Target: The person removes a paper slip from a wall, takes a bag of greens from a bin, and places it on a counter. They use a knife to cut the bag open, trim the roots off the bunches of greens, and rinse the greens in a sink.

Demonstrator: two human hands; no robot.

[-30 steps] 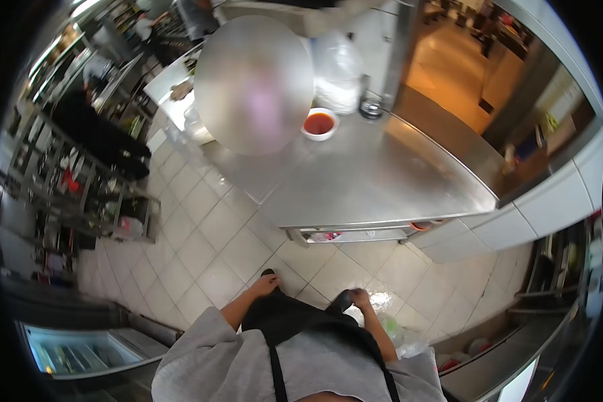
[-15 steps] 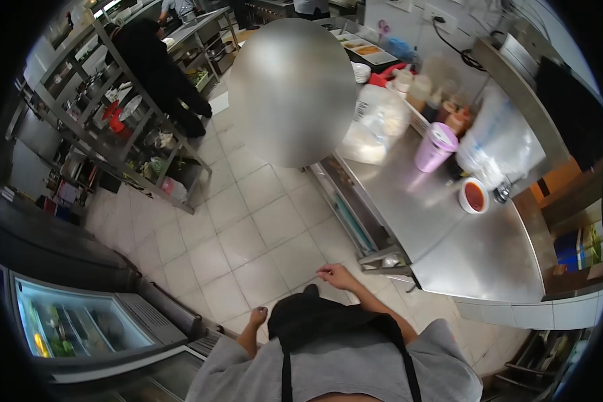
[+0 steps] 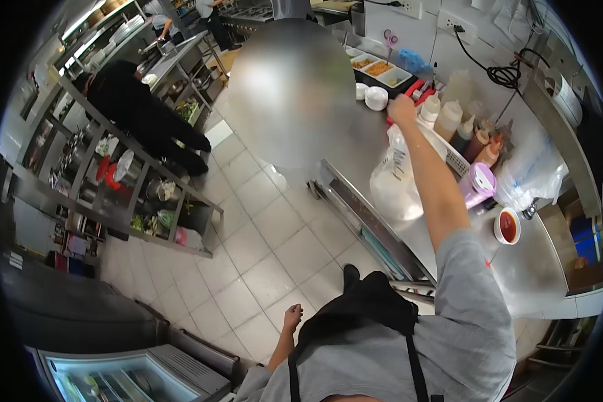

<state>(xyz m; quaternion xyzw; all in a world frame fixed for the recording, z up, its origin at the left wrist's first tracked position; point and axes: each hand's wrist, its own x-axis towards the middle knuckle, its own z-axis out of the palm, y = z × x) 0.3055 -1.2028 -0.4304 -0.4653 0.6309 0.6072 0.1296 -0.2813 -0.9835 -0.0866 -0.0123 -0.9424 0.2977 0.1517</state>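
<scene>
White plastic bag (image 3: 390, 184) near the table's (image 3: 357, 153) edge seems soft, best held by its neck; left hand (image 3: 293, 315) loosely curled, right hand (image 3: 402, 110) grip unclear.

You have one clear piece of lettering in sight: dark handwriting (image 3: 396, 165) slanting across the front of the white plastic bag (image 3: 392, 195) on the steel counter (image 3: 355, 149). You can tell it is a short word (the opening letter could be an M or an N), but the rest is too blurred for you to read surely.
</scene>
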